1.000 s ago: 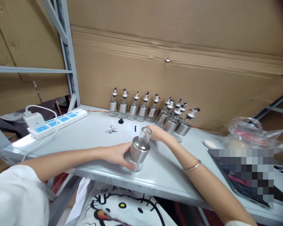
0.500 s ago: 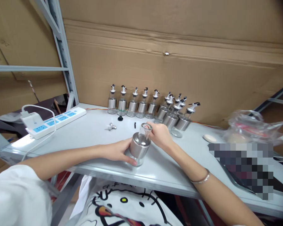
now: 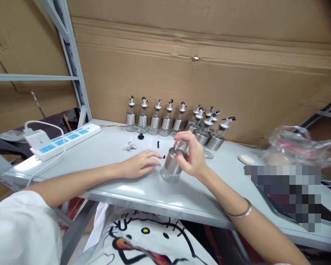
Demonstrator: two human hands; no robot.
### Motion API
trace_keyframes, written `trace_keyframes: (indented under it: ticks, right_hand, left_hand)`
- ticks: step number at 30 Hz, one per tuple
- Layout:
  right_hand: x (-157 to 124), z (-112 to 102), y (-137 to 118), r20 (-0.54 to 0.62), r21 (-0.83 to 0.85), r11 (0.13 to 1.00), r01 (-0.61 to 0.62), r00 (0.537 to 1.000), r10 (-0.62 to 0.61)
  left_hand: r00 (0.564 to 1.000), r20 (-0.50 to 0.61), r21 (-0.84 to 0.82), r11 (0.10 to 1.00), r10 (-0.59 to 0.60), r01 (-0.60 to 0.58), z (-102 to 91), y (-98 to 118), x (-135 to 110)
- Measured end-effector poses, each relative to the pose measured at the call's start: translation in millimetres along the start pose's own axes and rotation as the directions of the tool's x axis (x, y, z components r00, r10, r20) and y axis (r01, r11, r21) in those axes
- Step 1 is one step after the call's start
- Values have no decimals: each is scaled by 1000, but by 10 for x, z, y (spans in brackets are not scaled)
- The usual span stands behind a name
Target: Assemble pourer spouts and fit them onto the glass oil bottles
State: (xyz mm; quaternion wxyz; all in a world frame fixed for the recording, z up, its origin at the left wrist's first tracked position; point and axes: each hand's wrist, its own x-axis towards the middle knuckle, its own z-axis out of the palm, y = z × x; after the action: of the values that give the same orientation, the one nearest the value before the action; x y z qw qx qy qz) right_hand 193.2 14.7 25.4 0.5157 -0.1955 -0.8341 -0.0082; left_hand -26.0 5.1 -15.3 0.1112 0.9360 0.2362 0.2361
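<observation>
A glass oil bottle with a steel sleeve (image 3: 171,162) stands near the front of the grey table, its neck bare of a spout. My right hand (image 3: 192,154) grips it round the neck and shoulder, fingers curled over the top. Left of the bottle, my left hand (image 3: 141,163) rests low over the tabletop with fingers stretched out and apart, holding nothing. Beyond it lie a silvery pour spout (image 3: 131,146), a black stopper (image 3: 140,136), a small black strip (image 3: 158,144) and a tiny black piece (image 3: 164,157).
Several oil bottles with spouts (image 3: 155,121) line the back against a cardboard wall (image 3: 204,81). A white power strip (image 3: 68,140) with a plugged-in charger and cable lies at left. To the right are a pale oval object (image 3: 246,159), clear plastic bags (image 3: 295,147) and a pixelated dark area.
My left hand has let go of the bottle and moved back to the left. The right hand has shifted over the neck, and the bottle has moved slightly right.
</observation>
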Motion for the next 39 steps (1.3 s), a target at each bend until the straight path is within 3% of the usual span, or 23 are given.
trace_keyframes:
  ticks: [3, 7, 11, 14, 17, 21, 25, 28, 32, 35, 37, 39]
  right_hand:
    - [23, -48, 50, -144, -82, 977, -198, 972, 185]
    - [43, -128, 151, -230, -245, 909, -338, 931, 284]
    - [45, -205, 283, -301, -236, 872, -428, 886, 353]
    - [40, -255, 411, -340, -239, 865, -441, 872, 351]
    - [39, -288, 501, -366, -364, 840, -403, 891, 269]
    - [47, -281, 451, -398, -557, 788, -261, 917, 23]
    - [41, -219, 307, -295, -596, 803, -24, 936, -191]
    - [21, -159, 253, -172, -570, 816, 94, 958, -231]
    - [6, -105, 238, -104, -520, 845, 123, 973, -206]
    - [13, -80, 214, -26, -423, 893, 151, 984, -178]
    - [14, -58, 187, 147, -316, 930, 190, 978, -149]
    - [6, -29, 153, 312, -243, 947, 212, 941, -130]
  left_hand:
    - [994, -109, 152, 988, -23, 39, -134, -155, -2]
    - [975, -168, 267, 946, -142, 184, -350, -359, -54]
    - [944, -24, 300, 898, -330, 321, -496, -548, -161]
    - [917, 87, 245, 901, -389, 359, -556, -629, -221]
    - [892, 147, 176, 899, -427, 401, -607, -615, -237]
    - [856, 211, 174, 880, -471, 441, -656, -531, -230]
    - [859, 198, 213, 876, -473, 433, -673, -487, -207]
    - [869, 160, 243, 872, -468, 425, -673, -481, -172]
    - [934, 81, 235, 917, -348, 322, -587, -469, -130]
    - [984, -150, 256, 958, -96, 132, -435, -383, -107]
    - [940, -309, 338, 941, 141, -30, -322, -279, -90]
    - [869, -380, 414, 899, 317, -147, -228, -162, -76]
